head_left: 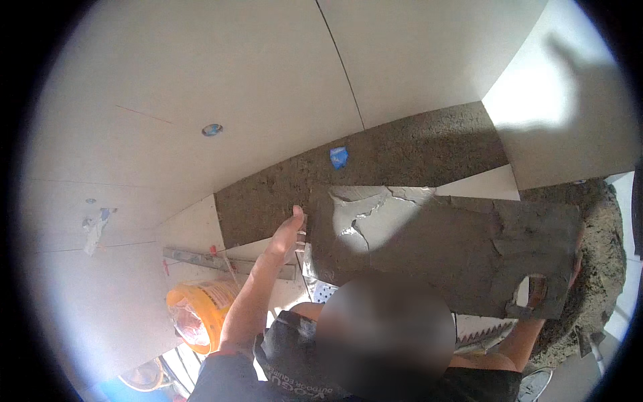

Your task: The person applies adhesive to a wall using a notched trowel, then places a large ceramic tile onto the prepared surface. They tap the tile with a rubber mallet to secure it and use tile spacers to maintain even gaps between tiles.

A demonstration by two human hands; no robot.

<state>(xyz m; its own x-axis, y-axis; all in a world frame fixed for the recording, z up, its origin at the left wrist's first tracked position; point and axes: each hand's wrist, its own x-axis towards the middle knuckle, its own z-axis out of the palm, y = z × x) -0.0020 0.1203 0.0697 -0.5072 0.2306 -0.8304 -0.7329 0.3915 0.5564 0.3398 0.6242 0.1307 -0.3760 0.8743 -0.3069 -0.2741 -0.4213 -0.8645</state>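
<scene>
A long tile (442, 241) with its upward face spread with wet grey mortar is held lengthwise between my two hands. The mortar shows cracks and a glossy patch at its upper left, and an opening (522, 291) is cut near the lower right corner. My left hand (288, 234) grips the left short edge, thumb up and fingers against the side. At the right short edge, my right hand (576, 258) is mostly hidden by the tile; a few fingers show there. Beyond the tile, a bare rough wall strip (429, 144) holds a blue plug (339, 157).
Large pale tiles (234, 60) cover the wall above the strip. An orange bucket (218, 301) stands at the lower left beside a metal straightedge (194, 256). A toothed trowel (479, 337) lies below the tile. Rough mortar (599, 268) borders the right side.
</scene>
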